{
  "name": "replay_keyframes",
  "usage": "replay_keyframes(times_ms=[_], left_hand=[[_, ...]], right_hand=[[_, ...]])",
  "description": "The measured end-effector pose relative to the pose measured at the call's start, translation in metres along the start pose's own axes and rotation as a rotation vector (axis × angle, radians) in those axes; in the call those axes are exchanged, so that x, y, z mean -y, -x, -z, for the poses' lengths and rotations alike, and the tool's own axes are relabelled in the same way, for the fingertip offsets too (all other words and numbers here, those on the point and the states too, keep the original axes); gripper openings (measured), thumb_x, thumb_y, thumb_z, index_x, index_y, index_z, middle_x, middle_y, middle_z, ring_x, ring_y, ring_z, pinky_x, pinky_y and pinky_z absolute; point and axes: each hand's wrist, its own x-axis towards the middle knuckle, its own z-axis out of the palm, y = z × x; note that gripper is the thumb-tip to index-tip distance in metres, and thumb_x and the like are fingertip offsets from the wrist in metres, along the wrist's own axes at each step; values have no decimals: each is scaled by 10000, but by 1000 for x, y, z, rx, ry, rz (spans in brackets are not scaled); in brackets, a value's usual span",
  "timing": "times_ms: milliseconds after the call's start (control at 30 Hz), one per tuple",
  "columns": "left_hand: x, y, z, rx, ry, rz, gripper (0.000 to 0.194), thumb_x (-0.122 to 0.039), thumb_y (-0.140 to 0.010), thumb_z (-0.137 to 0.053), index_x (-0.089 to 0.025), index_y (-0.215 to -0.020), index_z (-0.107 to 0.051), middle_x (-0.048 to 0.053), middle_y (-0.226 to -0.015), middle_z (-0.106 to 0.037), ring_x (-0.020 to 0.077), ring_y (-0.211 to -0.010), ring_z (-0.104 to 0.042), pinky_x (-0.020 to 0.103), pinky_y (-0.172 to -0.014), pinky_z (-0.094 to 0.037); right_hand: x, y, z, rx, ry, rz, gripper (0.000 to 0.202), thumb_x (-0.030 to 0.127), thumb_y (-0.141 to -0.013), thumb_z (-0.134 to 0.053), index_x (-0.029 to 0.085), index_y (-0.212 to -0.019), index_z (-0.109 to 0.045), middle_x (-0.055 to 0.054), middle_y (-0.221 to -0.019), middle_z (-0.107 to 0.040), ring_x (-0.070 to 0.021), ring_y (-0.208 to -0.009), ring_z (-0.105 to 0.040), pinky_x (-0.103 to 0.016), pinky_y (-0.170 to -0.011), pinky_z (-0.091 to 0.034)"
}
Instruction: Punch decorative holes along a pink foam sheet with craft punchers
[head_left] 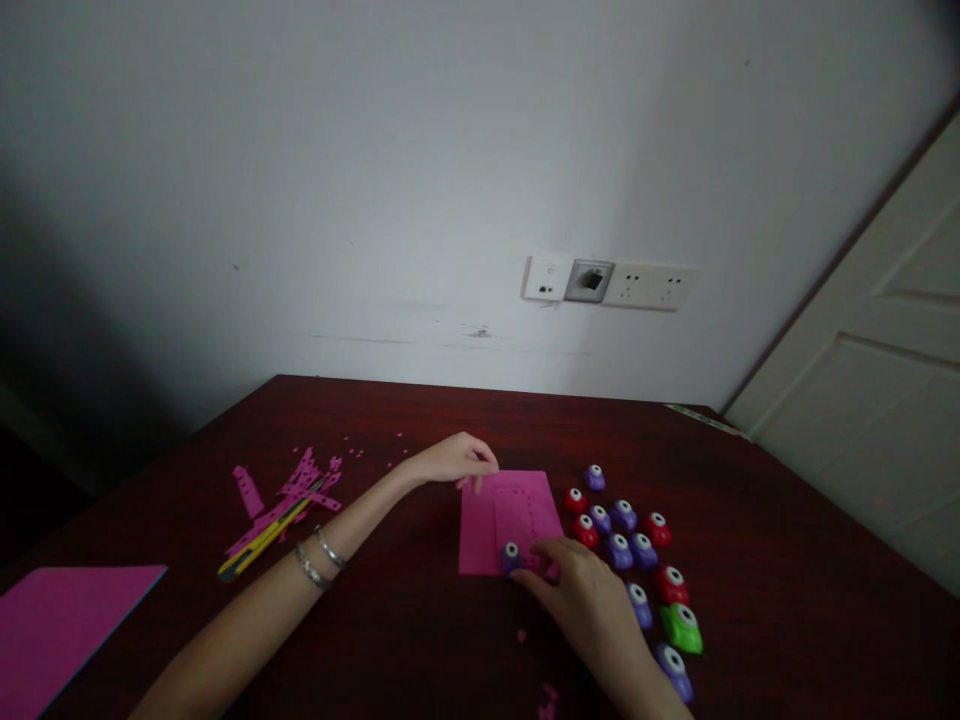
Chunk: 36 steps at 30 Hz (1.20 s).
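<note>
A pink sheet of paper [475,540] lies on the table, with a smaller pink rectangle [514,515] on it that has small dark marks along its edges. My left hand [454,458] bends its fingers over the sheet's far left corner, thumb and fingertips close together on the paper. Near the sheet's front edge stands a small purple craft punch [511,556] with a white and black round top. My right hand [581,580] has its thumb and fingers at the punch's right side; the palm hides part of the sheet's right corner.
Several purple and red craft punches [619,550] and a green punch [682,628] stand right of my right hand. Pink punched strips [304,485] and a yellow utility knife [262,545] lie left. A pink stack [67,620] sits front left; wall sockets [652,287] are behind.
</note>
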Motion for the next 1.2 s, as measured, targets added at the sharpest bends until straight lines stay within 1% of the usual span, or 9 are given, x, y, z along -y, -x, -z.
replay_keyframes(times_ms=[100,167,233,333,433,600,867,1067,1200], left_hand=[[-4,5,-4,-49,-68,-69,208,-268,-784,-530,-114,-857,-648,26,-664,-641,83,-515,-525,197,-506,-393],[-7,9,-12,-136,-172,-152,176,-202,-770,-530,-123,-862,-657,46,-780,-671,111,-666,-584,220,-631,-438],[-8,14,-24,-184,-294,-233,221,-126,-768,-490,-137,-912,-657,55,-892,-676,130,-795,-600,244,-741,-444],[-4,23,-44,-128,-423,-282,374,-19,-737,-408,-152,-1005,-632,56,-989,-660,141,-909,-594,266,-835,-436],[4,31,-58,-92,-492,-273,472,22,-705,-376,-153,-1089,-587,61,-1060,-636,153,-989,-574,289,-896,-423],[12,39,-66,-47,-562,-258,511,14,-708,-408,-157,-1176,-521,89,-1147,-591,192,-1060,-546,332,-922,-417],[9,42,-69,-54,-596,-231,486,6,-707,-400,-106,-1162,-530,127,-1147,-591,216,-1067,-547,344,-926,-414],[9,41,-69,-85,-510,-227,483,16,-699,-389,-139,-1121,-563,89,-1100,-622,196,-1017,-574,328,-899,-428],[9,40,-71,-150,-340,-190,502,45,-675,-364,-151,-1083,-581,56,-1061,-644,150,-989,-584,283,-897,-422]], right_hand=[[-5,-5,8,67,-83,34,215,362,-755,-598,223,-909,-657,-25,-884,-677,-197,-811,-621,-253,-663,-411],[-8,-7,12,95,-109,69,230,348,-753,-592,216,-930,-656,-32,-912,-673,-198,-833,-614,-251,-676,-412],[-9,-8,13,111,-111,104,234,329,-746,-591,212,-937,-657,-38,-928,-668,-201,-852,-608,-250,-685,-412],[-10,-10,11,128,-97,141,229,292,-727,-601,217,-937,-657,-29,-902,-669,-196,-831,-609,-247,-675,-410],[-10,-12,8,143,-81,161,258,276,-722,-605,220,-970,-645,-26,-903,-670,-194,-820,-613,-249,-673,-415],[-6,-16,5,144,-48,185,310,265,-702,-629,211,-1007,-633,-33,-908,-672,-195,-832,-621,-255,-696,-427],[-2,-19,2,141,-13,235,269,247,-713,-625,186,-974,-640,-59,-942,-667,-210,-870,-620,-280,-740,-440],[-2,-18,2,130,-30,236,264,237,-704,-637,201,-965,-642,-51,-938,-666,-203,-874,-618,-273,-748,-438],[-5,-20,5,118,-69,235,295,266,-675,-671,200,-962,-646,-44,-887,-674,-199,-824,-619,-262,-693,-427]])
